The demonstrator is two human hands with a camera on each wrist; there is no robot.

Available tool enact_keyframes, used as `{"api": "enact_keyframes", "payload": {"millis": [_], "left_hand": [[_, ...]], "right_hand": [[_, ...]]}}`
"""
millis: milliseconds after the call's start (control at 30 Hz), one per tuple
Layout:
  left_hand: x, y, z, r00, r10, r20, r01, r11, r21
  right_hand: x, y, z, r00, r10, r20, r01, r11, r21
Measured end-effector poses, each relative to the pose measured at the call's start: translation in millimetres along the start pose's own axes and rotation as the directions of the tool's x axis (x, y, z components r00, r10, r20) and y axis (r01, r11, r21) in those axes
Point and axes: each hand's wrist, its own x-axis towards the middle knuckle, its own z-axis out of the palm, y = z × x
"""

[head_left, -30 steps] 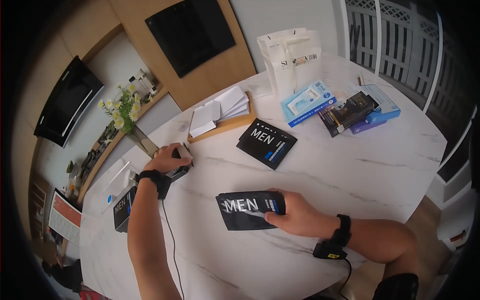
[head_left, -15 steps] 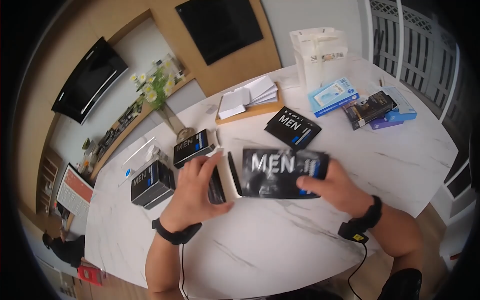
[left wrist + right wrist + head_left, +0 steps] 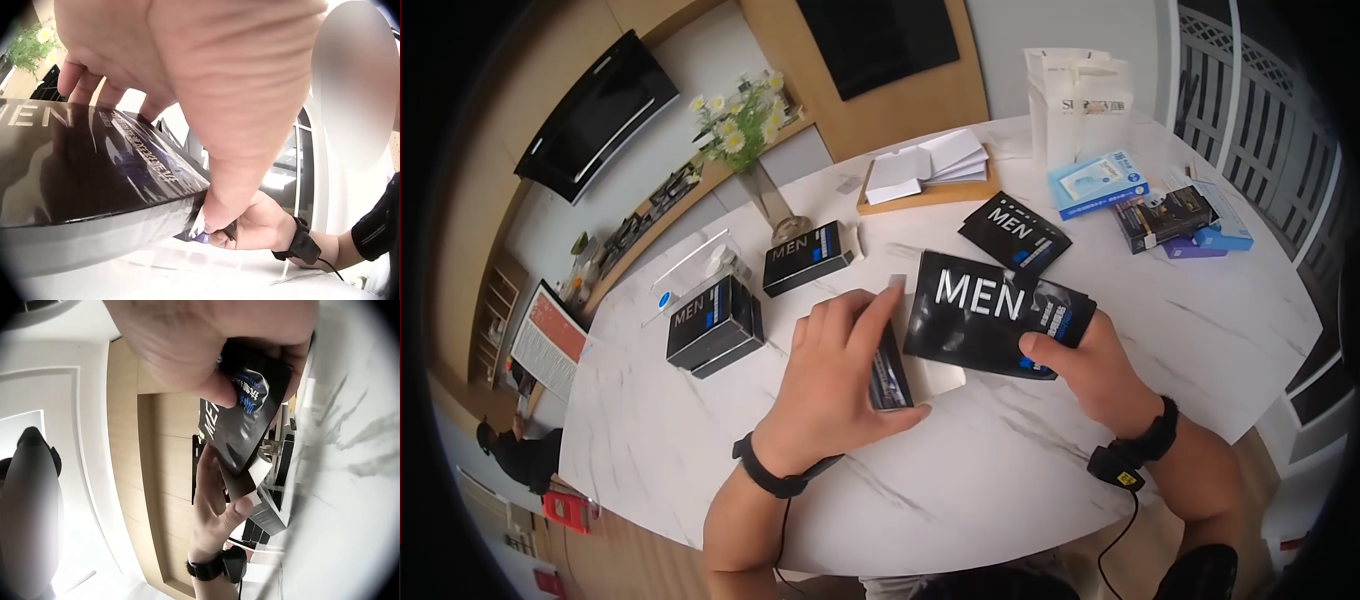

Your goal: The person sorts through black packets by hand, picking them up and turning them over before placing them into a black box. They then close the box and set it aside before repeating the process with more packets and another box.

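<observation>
My left hand [image 3: 825, 370] grips a black box [image 3: 890, 375] across its short sides, fingers at the far edge and thumb at the near one. A pale end flap on the box stands open toward the right. In the left wrist view, silver lettering shows on the box's face [image 3: 75, 169]. My right hand [image 3: 1115, 365] pinches several flat black packets [image 3: 970, 315] marked MEN, thumb on top. These packets lie right at the box's open end and overlap its flap. In the right wrist view, the packets [image 3: 247, 425] slant toward the left hand [image 3: 215, 506].
Another black MEN box [image 3: 805, 260] and a stack of such boxes [image 3: 715, 325] stand at the left. More black packets [image 3: 1015, 232] lie beyond the right hand. Farther back are a vase [image 3: 765, 200], a wooden tray [image 3: 880, 207] with white papers, a white bag [image 3: 1075, 110] and a blue box [image 3: 1100, 185].
My left hand has brought the black box from beside the vase to the middle, against the packets. My right hand still holds the packets, now nearer the box. The head view has turned left.
</observation>
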Motion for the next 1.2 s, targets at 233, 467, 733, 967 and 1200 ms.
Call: {"api": "enact_keyframes", "payload": {"millis": [233, 467, 733, 967, 1200], "left_hand": [[0.6, 7.6, 3.9, 0.998, -0.010, -0.055, 0.016, 0.995, 0.097], [-1.9, 14.3, 2.7, 0.997, -0.005, -0.076, 0.014, 0.992, 0.123], [-7.0, 30.4, 22.9, 0.996, 0.084, 0.026, -0.086, 0.992, 0.094], [-7.8, 38.3, 36.8, 0.992, 0.068, 0.104, -0.072, 0.997, 0.031], [-8.0, 15.3, 46.8, 0.997, 0.041, 0.063, -0.043, 0.998, 0.040]], "right_hand": [[-6.6, 6.8, 4.3, 0.990, 0.071, 0.125, -0.067, 0.997, -0.038], [-3.7, 5.8, 0.4, 0.972, 0.175, 0.157, -0.183, 0.982, 0.039], [-2.7, 7.7, 2.2, 0.951, 0.177, 0.255, -0.163, 0.984, -0.077], [-9.8, 25.0, 8.2, 0.993, 0.042, 0.113, -0.004, 0.947, -0.320], [-5.9, 16.9, 10.5, 0.989, -0.004, 0.149, 0.036, 0.977, -0.211]]}}
